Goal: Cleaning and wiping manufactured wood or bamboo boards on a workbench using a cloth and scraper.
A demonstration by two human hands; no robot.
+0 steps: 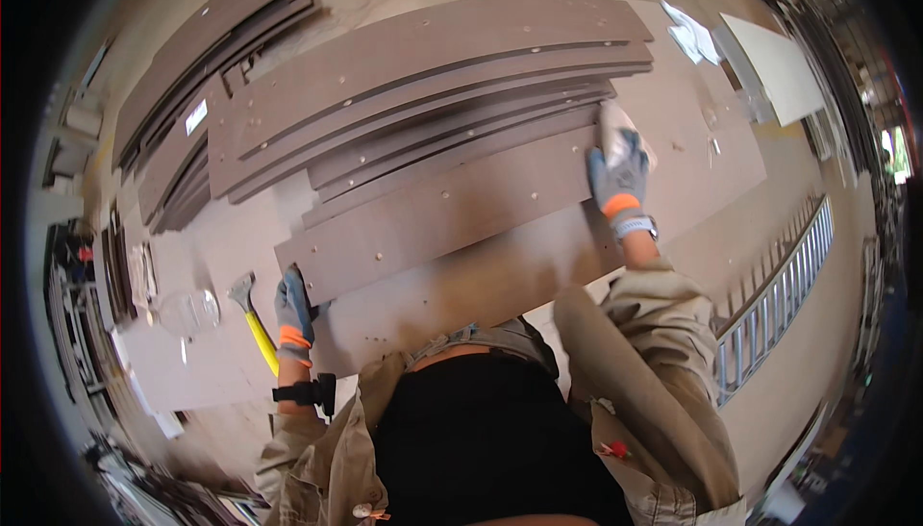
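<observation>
A long brown board (461,201) with small round holes lies across the surface in front of me. My left hand (293,303), in a grey-blue glove with an orange cuff, grips its left end. At the far right end my right hand (620,172), gloved alike, holds a whitish cloth (615,122) against the board's end. Nearer to my body lies another brown panel (461,281), partly under the first board. Just left of my left hand is a yellow-handled scraper-like tool (256,329) with a grey head.
Beyond the board, several brown boards (433,40) lie stacked, with another stack (216,21) at the far left. A clear plastic bottle (192,313) lies on the left. White papers (690,34) and a white panel (777,69) are at far right, a metal rack (779,300) at right.
</observation>
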